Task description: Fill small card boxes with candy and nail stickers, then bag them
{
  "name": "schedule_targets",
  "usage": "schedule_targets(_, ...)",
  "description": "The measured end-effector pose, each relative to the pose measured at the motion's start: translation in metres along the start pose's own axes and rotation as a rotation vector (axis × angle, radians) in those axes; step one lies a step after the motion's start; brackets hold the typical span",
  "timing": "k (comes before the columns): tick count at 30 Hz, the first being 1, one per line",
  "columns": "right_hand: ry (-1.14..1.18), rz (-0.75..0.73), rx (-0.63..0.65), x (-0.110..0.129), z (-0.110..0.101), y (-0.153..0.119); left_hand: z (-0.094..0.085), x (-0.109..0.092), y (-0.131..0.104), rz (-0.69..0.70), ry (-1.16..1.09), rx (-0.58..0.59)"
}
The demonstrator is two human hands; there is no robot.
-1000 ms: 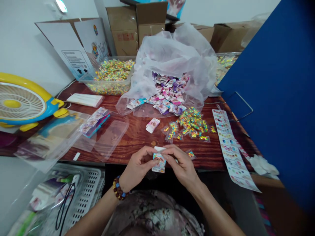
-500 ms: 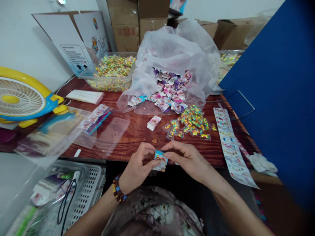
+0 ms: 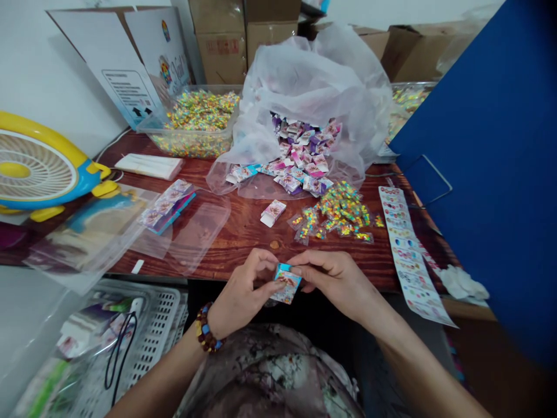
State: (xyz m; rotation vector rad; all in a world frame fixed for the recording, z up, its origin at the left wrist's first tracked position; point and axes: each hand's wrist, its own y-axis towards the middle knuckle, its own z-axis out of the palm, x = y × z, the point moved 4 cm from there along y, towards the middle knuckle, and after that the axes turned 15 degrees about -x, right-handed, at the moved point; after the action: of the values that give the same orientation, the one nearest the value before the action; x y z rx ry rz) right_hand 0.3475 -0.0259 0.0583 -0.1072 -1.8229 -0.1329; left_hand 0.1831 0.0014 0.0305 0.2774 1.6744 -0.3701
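Just in front of the table's near edge, a small printed box (image 3: 285,288) with a blue top is held between both hands. My left hand (image 3: 246,290) grips its left side, thumb across the printed front. At the upper right corner, my right hand (image 3: 337,281) pinches the blue top edge with thumb and fingers. Beyond the hands, a small pink and white box (image 3: 273,213) lies on the table. A pile of small clear packets (image 3: 343,209) with bright pieces lies to its right. Behind them, a white translucent bag (image 3: 313,81) spills out many small boxes (image 3: 304,157).
A clear tub (image 3: 191,142) full of bright packets stands at the back left, beside a yellow and blue fan (image 3: 39,162). Flat boxes (image 3: 167,206) lie on plastic sleeves. A sticker strip (image 3: 404,249) lies right, near a blue panel (image 3: 478,145). A white basket (image 3: 152,331) sits lower left.
The small box has shifted slightly right and tilted a little between my hands. Both hands keep their hold, and the view has moved slightly.
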Motion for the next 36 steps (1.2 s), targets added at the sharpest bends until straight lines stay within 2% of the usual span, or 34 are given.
schedule_targets(5, -0.146, -0.27, 0.015, 0.008, -0.001, -0.003, -0.001, 0.001, 0.0, -0.003, -0.017, -0.035)
schedule_targets(8, -0.173, -0.333, 0.02, 0.007, 0.001, -0.007, -0.001, 0.001, 0.001, 0.006, -0.043, -0.059)
schedule_targets(14, -0.14, -0.296, -0.148, -0.004, 0.0, -0.015, 0.003, 0.005, 0.002, -0.014, -0.116, -0.051)
schedule_targets(21, -0.004, -0.219, -0.075, -0.016, 0.0, -0.013, 0.007, 0.009, 0.003, -0.072, -0.148, -0.015)
schedule_targets(26, -0.068, -0.229, -0.064, -0.026, -0.001, -0.015, 0.006, 0.016, 0.013, -0.056, 0.008, 0.029)
schedule_targets(27, -0.129, -0.238, -0.085, -0.032, -0.008, -0.015, 0.002, 0.018, 0.019, -0.022, 0.083, 0.008)
schedule_targets(29, -0.282, -0.236, -0.191, -0.051, -0.04, -0.013, -0.013, 0.02, 0.034, 0.12, 0.274, -0.129)
schedule_targets(33, -0.633, -0.215, -0.528, -0.103, -0.152, -0.009, -0.035, 0.027, 0.07, 0.33, 0.575, -0.214)
schedule_targets(34, -0.729, -0.197, -0.58, -0.116, -0.18, -0.008, -0.038, 0.029, 0.076, 0.355, 0.655, -0.221)
schedule_targets(36, -0.895, -0.129, -0.568, -0.141, -0.222, -0.002, -0.042, 0.031, 0.086, 0.39, 0.819, -0.23)
